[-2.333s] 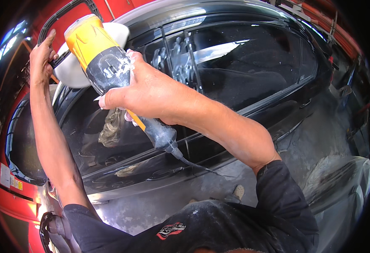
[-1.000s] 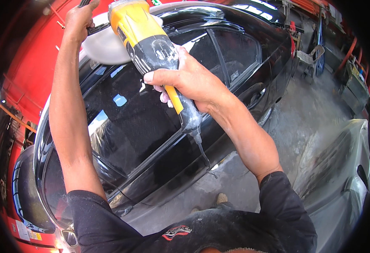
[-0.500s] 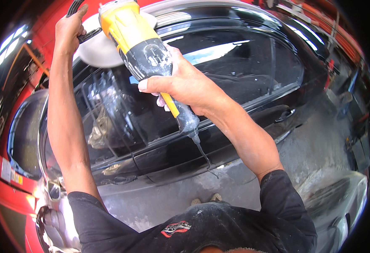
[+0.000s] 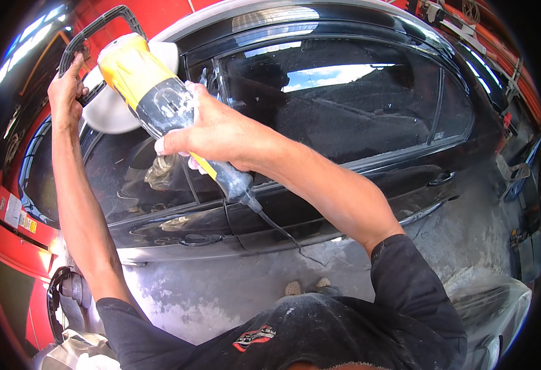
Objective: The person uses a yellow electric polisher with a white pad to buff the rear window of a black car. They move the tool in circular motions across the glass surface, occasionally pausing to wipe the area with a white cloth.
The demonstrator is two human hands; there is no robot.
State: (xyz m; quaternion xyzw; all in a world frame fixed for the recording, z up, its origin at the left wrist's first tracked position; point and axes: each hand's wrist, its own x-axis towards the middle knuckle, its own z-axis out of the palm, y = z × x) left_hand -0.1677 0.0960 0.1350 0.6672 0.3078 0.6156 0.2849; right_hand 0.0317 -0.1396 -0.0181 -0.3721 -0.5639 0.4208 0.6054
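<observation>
Both of my hands hold a yellow and black polisher [image 4: 136,73] over the side of a black car [image 4: 344,157]. My left hand [image 4: 67,98] is closed around the black loop handle [image 4: 97,26] at its front. My right hand [image 4: 224,132] wraps the dusty black body, thumb on top. A round white pad [image 4: 113,114] under the tool's head lies by the roof edge above the front window; whether it touches the paint is hidden. From the tool's rear end a dark power cord [image 4: 283,233] hangs past the door toward the floor.
A grey concrete floor [image 4: 264,274] with white smears runs along the car. Plastic sheeting [image 4: 492,308] covers something at the lower right. Red cabinets [image 4: 21,246] stand on the left. The car's door handle [image 4: 441,178] sticks out at right.
Both hands and the polisher have moved left and a little nearer in the view. My view of the car has shifted too, and more of the loop handle shows. Both grips stay closed.
</observation>
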